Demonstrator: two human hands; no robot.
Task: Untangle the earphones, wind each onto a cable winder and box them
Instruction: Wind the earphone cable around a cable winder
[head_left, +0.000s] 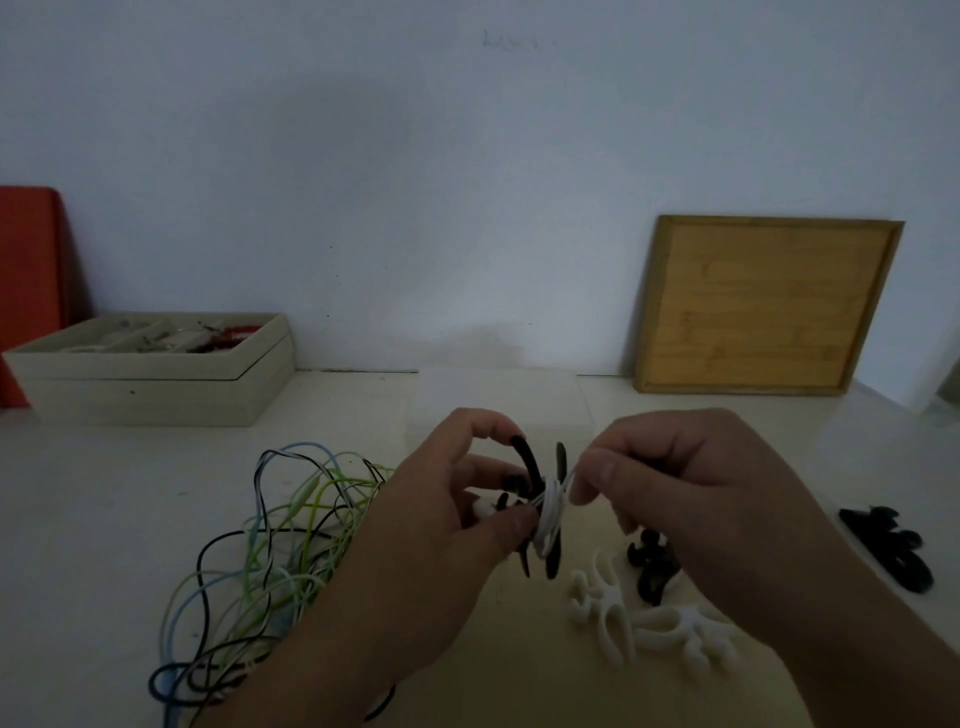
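**White cable half wound on a black winder, held between both hands**

White cable (549, 512) sits in a tight coil round the waist of the black winder (551, 561), which is lifted off the table straight ahead of the person, between the two hands. The left hand (441, 519) grips the winder from its left side, fingers curled over the upper prongs and thumb against the middle. The right hand (675, 483) pinches the free run of cable just beside the coil, up and to its right.

The winder's long axis stands nearly upright, prongs pointing up and down, so the cable crosses it sideways. The next wrap probably falls to the right hand, circling that axis.

The tangle of earphones (280, 545) lies on the table left of the hands, and the box (156, 400) stands well apart at the far left.
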